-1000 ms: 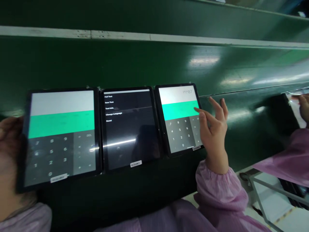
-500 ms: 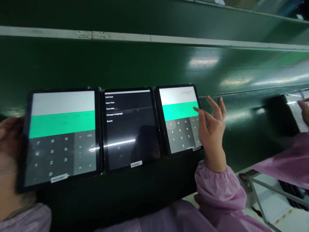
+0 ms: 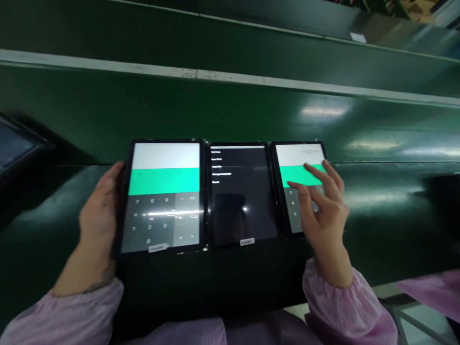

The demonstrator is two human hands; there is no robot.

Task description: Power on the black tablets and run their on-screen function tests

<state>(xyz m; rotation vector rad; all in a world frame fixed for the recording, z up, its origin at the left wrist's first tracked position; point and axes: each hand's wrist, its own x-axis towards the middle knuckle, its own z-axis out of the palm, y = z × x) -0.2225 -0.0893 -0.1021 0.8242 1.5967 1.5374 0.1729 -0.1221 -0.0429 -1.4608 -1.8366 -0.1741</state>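
Observation:
Three tablets lie side by side in front of me. The left tablet [image 3: 164,181] shows a calculator with a green band and has a small barcode label at its lower edge. My left hand [image 3: 102,213] grips that tablet along its left side, the fingertips partly hidden at the edge. On the middle tablet [image 3: 241,206] is a dark screen with a short text menu and another label. The right tablet [image 3: 282,167] also displays a calculator. Over it is my right hand [image 3: 325,208], fingers spread, with the index fingertip at the green band's lower left.
The tablets rest on a dark green bench [image 3: 230,117], with a pale strip [image 3: 230,77] running across behind them. Another dark-framed device [image 3: 21,139] is at the far left. A person's pink sleeve [image 3: 434,292] shows at the lower right.
My view has shifted left, so the tablets appear further right. My right index fingertip has moved left across the right tablet's screen. My left hand stays at the left tablet's side.

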